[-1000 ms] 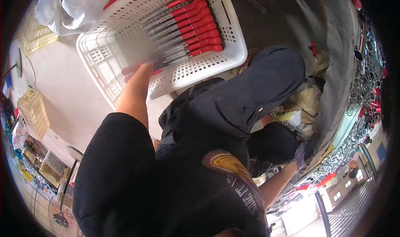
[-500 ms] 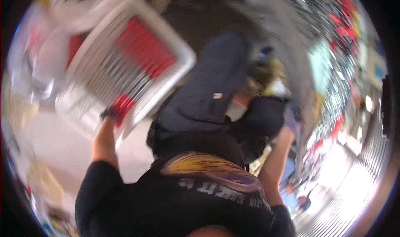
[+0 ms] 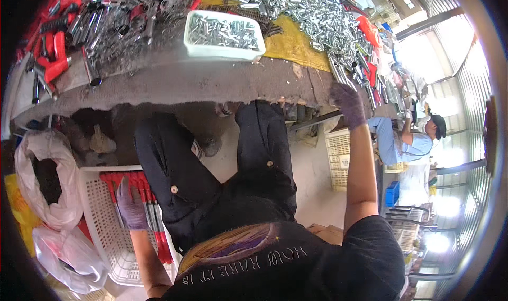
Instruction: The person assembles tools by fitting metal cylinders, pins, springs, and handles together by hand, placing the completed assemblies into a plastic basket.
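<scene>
At 8 o'clock stands a white perforated plastic basket [image 3: 101, 211] with a row of red-handled metal tools [image 3: 153, 211] laid side by side in it. The gloved left hand [image 3: 131, 207] is over them, fingers nearly straight and close together; whether they grip a tool cannot be told. The gloved right hand [image 3: 350, 104] is at the table [image 3: 211, 79] edge at 2 o'clock, beside loose silver metal parts [image 3: 312, 15], its grip unclear. Near 12 o'clock, a white tray [image 3: 225, 52] holds small silver pieces [image 3: 222, 32]. An open white plastic bag [image 3: 61, 203] sits at 9 o'clock, a yellow crate [image 3: 338, 163] at 3.
</scene>
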`<state>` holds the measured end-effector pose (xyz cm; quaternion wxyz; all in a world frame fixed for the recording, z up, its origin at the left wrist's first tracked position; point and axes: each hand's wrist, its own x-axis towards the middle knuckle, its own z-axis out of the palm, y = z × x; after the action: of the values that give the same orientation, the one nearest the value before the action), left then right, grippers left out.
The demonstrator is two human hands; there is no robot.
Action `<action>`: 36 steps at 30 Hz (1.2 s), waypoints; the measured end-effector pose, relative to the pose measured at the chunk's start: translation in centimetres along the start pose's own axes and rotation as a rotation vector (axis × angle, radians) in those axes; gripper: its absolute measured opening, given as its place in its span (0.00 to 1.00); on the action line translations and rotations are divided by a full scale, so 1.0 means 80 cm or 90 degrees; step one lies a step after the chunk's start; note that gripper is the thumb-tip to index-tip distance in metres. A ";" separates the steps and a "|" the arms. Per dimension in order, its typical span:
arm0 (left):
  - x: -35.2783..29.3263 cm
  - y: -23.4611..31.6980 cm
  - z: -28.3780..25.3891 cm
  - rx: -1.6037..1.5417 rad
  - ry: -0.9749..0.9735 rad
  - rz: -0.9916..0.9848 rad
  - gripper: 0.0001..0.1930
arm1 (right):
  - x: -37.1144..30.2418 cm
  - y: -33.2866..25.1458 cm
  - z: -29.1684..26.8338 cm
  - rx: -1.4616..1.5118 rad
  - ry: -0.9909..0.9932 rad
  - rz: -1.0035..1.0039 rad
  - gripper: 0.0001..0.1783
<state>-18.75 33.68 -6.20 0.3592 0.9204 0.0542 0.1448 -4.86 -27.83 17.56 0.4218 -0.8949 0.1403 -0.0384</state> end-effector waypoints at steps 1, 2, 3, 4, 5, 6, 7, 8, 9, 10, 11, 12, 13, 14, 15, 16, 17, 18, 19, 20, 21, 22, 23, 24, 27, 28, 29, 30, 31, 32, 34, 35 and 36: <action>0.034 0.044 -0.003 -0.019 0.027 0.085 0.18 | 0.035 0.034 -0.023 -0.240 0.103 0.022 0.21; 0.062 0.094 -0.011 0.014 0.050 0.168 0.16 | 0.057 0.039 -0.016 -0.228 0.094 0.019 0.21; 0.085 0.141 -0.016 -0.002 0.052 0.245 0.15 | 0.075 0.038 -0.014 -0.421 0.152 0.001 0.19; 0.104 0.186 -0.016 -0.020 0.053 0.322 0.14 | 0.091 0.036 -0.015 -0.615 0.211 -0.019 0.18; 0.120 0.229 -0.013 -0.052 0.015 0.371 0.13 | 0.106 0.034 -0.012 -0.603 0.206 -0.021 0.18; 0.128 0.252 0.003 -0.046 0.010 0.433 0.14 | 0.117 0.030 -0.008 -0.665 0.184 -0.003 0.17; 0.136 0.275 0.020 -0.112 -0.047 0.443 0.13 | 0.129 0.031 -0.003 -0.728 0.162 0.016 0.16; 0.141 0.297 0.041 -0.167 -0.081 0.470 0.13 | 0.139 0.041 -0.015 -0.712 0.151 0.010 0.16; 0.146 0.309 0.060 -0.240 -0.128 0.512 0.13 | 0.143 0.029 -0.014 -0.698 0.130 0.029 0.15; 0.152 0.335 0.075 -0.292 -0.162 0.534 0.12 | 0.144 0.023 -0.016 -0.699 0.118 0.059 0.16; 0.159 0.359 0.084 -0.326 -0.218 0.535 0.11 | 0.145 0.020 -0.019 -0.698 0.102 0.088 0.16; 0.165 0.379 0.092 -0.360 -0.270 0.531 0.11 | 0.140 0.004 -0.018 -0.695 0.090 0.079 0.16; 0.168 0.392 0.102 -0.351 -0.265 0.520 0.11 | 0.129 -0.018 -0.014 -0.634 0.086 0.075 0.17; 0.171 0.403 0.112 -0.404 -0.309 0.472 0.13 | 0.120 -0.033 -0.011 -0.571 0.084 0.070 0.17; 0.175 0.414 0.121 -0.466 -0.351 0.426 0.14 | 0.112 -0.040 -0.015 -0.538 0.086 0.045 0.18; 0.182 0.427 0.126 -0.458 -0.344 0.417 0.14 | 0.096 -0.068 -0.010 -0.488 0.092 -0.030 0.16; 0.192 0.440 0.130 -0.425 -0.366 0.367 0.17 | 0.086 -0.101 -0.008 -0.431 0.029 -0.031 0.16; 0.201 0.453 0.134 -0.400 -0.390 0.320 0.20 | 0.076 -0.127 -0.006 -0.378 -0.030 -0.026 0.16; 0.211 0.467 0.137 -0.395 -0.381 0.310 0.20 | 0.063 -0.137 0.001 -0.180 -0.074 -0.067 0.17; 0.222 0.479 0.141 -0.381 -0.320 0.342 0.23 | 0.057 -0.147 0.010 0.021 -0.120 -0.104 0.18; 0.227 0.487 0.143 -0.364 -0.258 0.373 0.26 | 0.056 -0.165 0.024 0.026 -0.138 -0.115 0.18; 0.228 0.491 0.142 -0.351 -0.244 0.359 0.26 | 0.054 -0.187 0.039 0.093 -0.223 -0.154 0.19; 0.228 0.493 0.140 -0.592 -0.406 0.241 0.27 | 0.053 -0.205 0.050 0.154 -0.306 -0.193 0.20; 0.229 0.491 0.138 -0.828 -0.564 0.111 0.29 | 0.060 -0.215 0.058 0.138 -0.324 -0.186 0.20; 0.229 0.461 0.111 -0.986 -0.586 -0.241 0.30 | 0.091 -0.233 0.099 0.172 -0.345 -0.198 0.18; 0.232 0.455 0.100 -0.977 -0.518 -0.308 0.24 | 0.105 -0.242 0.116 0.195 -0.325 -0.190 0.17; 0.230 0.438 0.096 -0.976 -0.497 -0.307 0.24 | 0.121 -0.253 0.136 0.216 -0.308 -0.182 0.17; 0.226 0.417 0.097 -1.021 -0.447 -0.292 0.21 | 0.144 -0.260 0.157 0.222 -0.292 -0.203 0.16; 0.224 0.403 0.094 -1.066 -0.405 -0.274 0.19 | 0.168 -0.266 0.177 0.227 -0.268 -0.222 0.15; 0.224 0.393 0.084 -1.064 -0.394 -0.271 0.19 | 0.183 -0.281 0.204 0.205 -0.269 -0.222 0.16; 0.225 0.382 0.064 -1.001 -0.381 -0.317 0.18 | 0.222 -0.302 0.255 0.068 -0.233 -0.288 0.19; 0.227 0.382 0.056 -0.998 -0.379 -0.311 0.18 | 0.251 -0.300 0.285 -0.039 -0.210 -0.348 0.21; 0.229 0.382 0.046 -0.914 -0.340 -0.281 0.18 | 0.266 -0.306 0.306 -0.122 -0.209 -0.379 0.23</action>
<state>-0.30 12.59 16.10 0.8856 0.4358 0.0410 -0.1554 25.46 -0.83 19.55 0.3232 -0.9264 -0.1933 -0.0015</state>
